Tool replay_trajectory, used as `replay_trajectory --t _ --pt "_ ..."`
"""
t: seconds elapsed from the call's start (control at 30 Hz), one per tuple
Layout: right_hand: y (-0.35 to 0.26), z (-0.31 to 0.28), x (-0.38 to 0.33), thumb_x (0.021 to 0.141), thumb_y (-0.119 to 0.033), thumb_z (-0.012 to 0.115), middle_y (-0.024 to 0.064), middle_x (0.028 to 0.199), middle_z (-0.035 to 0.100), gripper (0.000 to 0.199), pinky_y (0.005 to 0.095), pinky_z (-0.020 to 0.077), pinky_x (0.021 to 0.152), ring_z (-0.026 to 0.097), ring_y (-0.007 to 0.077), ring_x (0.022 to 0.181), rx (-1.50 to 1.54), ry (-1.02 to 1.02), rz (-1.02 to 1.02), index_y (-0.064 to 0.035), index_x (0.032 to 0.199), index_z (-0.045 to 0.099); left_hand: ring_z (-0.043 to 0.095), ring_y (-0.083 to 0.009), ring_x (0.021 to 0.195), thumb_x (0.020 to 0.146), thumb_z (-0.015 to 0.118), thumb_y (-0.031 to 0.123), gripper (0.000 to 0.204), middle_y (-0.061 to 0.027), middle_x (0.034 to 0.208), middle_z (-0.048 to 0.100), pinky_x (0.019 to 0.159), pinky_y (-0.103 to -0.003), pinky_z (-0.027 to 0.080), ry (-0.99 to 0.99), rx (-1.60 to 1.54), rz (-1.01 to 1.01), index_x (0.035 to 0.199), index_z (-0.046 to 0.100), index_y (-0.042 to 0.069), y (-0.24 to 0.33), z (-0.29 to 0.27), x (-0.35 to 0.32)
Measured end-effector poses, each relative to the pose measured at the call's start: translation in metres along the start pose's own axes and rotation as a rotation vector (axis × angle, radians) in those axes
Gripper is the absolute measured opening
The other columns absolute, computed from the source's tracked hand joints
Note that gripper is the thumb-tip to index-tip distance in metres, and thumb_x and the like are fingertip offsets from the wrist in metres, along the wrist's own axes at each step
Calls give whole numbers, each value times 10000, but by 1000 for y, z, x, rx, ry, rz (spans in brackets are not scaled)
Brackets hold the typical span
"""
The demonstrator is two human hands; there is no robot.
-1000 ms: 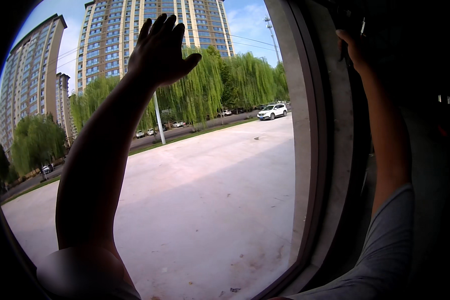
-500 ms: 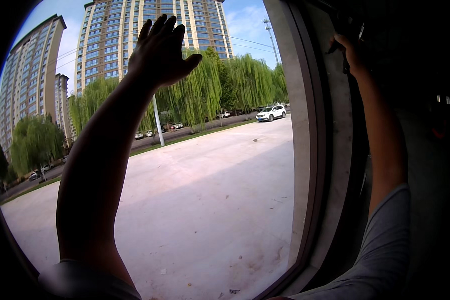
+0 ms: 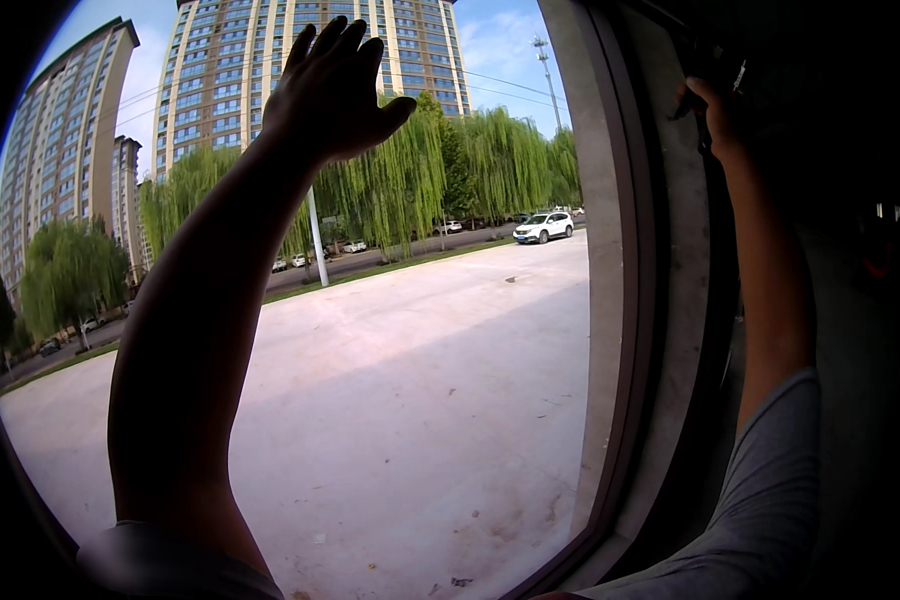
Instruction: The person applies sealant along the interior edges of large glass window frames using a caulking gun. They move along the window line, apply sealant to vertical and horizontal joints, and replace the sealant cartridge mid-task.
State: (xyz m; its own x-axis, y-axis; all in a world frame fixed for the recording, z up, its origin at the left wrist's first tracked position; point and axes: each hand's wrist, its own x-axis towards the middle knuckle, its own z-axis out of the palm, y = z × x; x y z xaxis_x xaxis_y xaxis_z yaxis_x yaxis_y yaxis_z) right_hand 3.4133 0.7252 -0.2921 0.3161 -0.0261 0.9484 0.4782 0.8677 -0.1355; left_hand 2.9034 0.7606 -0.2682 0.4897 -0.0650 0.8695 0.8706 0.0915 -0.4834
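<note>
My left hand (image 3: 328, 100) is raised with its fingers spread, dark against the daylight. It holds nothing, and its palm faces the large window opening; whether it touches glass I cannot tell. My right hand (image 3: 715, 112) is raised at the upper right, beside the window's dark frame (image 3: 638, 250). Its fingers are curled round a dark object (image 3: 705, 132) lost in shadow. A small bright strip (image 3: 739, 76) shows just past that hand; whether it belongs to the object is unclear.
A grey wall edge (image 3: 602, 300) borders the frame, with deep shadow to its right. Outside lie pale paving (image 3: 420, 400), a white car (image 3: 543, 228), a white pole (image 3: 316, 235), willow trees (image 3: 510, 160) and tall buildings (image 3: 220, 80).
My left hand has shifted slightly up and to the right in view. The right hand sits a little lower and farther right, fingers still curled. The view outside has moved slightly.
</note>
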Motion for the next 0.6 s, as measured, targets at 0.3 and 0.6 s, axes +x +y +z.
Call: replay_trajectory --t 0.3,0.6 --pt "-8 3 -5 868 -230 691 47 797 710 185 346 512 772 668 184 771 32 -10 29 -54 814 714 247 -324 1515 934 564 601 812 -192 1596 341 1249 -484 139 23 23 3 1493 410 32 -11 -11 2" --pt "9 3 -2 875 -224 683 47 750 682 190 353 506 739 650 186 734 18 10 91 -37 847 702 243 -320 1517 934 577 585 806 -192 1599 335 1248 -484 142 -22 41 -3 1494 407 30 -6 -4 -4"
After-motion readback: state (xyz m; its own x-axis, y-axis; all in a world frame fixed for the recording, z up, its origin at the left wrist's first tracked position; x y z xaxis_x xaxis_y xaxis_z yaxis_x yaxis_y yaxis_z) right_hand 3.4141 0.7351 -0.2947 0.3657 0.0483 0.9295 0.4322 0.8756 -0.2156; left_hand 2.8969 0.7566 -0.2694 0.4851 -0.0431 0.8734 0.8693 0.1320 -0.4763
